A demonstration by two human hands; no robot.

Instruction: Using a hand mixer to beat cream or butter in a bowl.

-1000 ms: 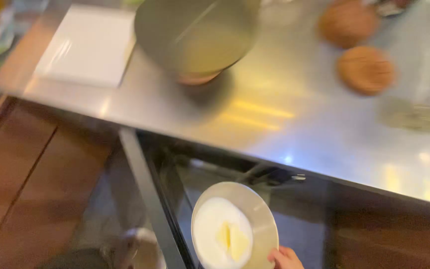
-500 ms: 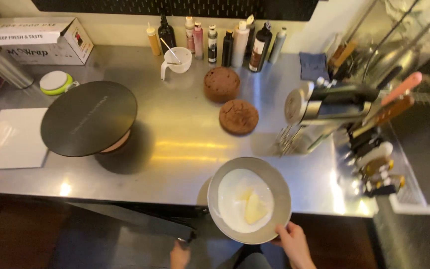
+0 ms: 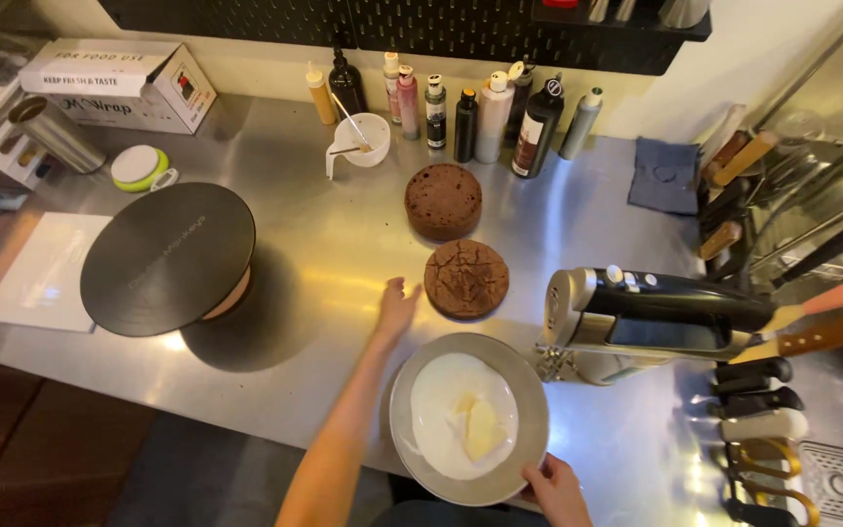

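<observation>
Round steel bowl (image 3: pixel 468 420) of white cream at worktop (image 3: pixel 343 263) front edge; my right hand (image 3: pixel 558 491) grips rim. Left hand (image 3: pixel 397 307) open, flat. Contents likely sloshy, rim slick; I'd support underneath.

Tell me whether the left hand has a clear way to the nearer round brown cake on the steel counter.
Probably yes: the left hand lies open just left of the nearer round brown cake, with only bare steel counter between them.

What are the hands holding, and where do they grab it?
The right hand holds the metal bowl by its near rim. The left hand holds nothing.
</observation>
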